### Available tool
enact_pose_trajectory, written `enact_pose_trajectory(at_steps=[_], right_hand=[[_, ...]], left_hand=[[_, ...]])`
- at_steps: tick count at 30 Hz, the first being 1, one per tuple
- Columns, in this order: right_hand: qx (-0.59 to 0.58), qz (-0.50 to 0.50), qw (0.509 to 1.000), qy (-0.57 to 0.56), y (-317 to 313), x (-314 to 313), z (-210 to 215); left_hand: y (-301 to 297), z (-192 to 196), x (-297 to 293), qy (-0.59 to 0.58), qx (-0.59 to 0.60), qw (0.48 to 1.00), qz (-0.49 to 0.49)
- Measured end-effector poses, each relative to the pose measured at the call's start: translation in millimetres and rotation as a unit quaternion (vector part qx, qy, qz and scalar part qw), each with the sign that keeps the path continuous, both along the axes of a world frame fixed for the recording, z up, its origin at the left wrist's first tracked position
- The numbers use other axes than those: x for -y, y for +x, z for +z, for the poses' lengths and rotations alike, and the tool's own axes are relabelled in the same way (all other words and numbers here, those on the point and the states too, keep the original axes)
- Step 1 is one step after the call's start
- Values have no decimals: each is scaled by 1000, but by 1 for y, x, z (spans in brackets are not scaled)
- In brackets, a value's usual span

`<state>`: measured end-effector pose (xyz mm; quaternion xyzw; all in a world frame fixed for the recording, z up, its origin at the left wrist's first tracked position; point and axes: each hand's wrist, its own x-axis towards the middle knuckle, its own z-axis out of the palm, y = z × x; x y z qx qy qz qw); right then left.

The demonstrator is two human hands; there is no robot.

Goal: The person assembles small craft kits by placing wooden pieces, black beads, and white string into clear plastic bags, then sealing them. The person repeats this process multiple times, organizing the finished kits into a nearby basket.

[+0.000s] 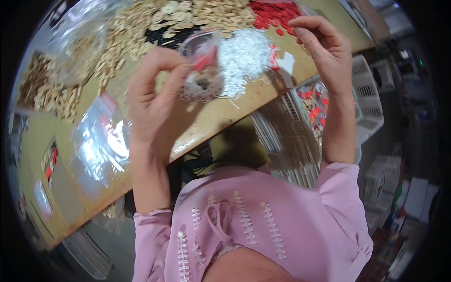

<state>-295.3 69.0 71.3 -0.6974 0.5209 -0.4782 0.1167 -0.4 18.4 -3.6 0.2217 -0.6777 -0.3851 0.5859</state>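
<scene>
My left hand [157, 87] pinches a small clear zip bag [203, 61] with a red strip by its left side. The bag hangs above the table, in front of a black pile and beside a heap of white, ring-like pieces [244, 54]. Beige and pale pieces show inside it, blurred. Up at the right, my right hand [324, 44] is raised near a pile of red pieces [277, 14]. Its thumb and forefinger come together, and whatever lies between them is too small to make out.
Beige pieces [112, 51] spread along the table's [117, 185] far left. Flat empty zip bags [101, 141] lie left of my left arm. A white plastic basket [366, 101] with filled red-marked bags [315, 105] stands below the table's edge at right.
</scene>
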Motion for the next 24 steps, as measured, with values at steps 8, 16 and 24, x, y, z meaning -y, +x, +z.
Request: enact_pose_trajectory(at_steps=[8, 16, 24], right_hand=[[-303, -135, 938, 105, -60, -74, -96], [-253, -39, 955, 149, -103, -57, -113], [90, -114, 986, 82, -62, -38, -53]], left_hand=[[-2, -7, 0, 25, 80, 996, 38], [1, -10, 5, 30, 107, 993, 40], [1, 1, 3, -24, 163, 986, -23]])
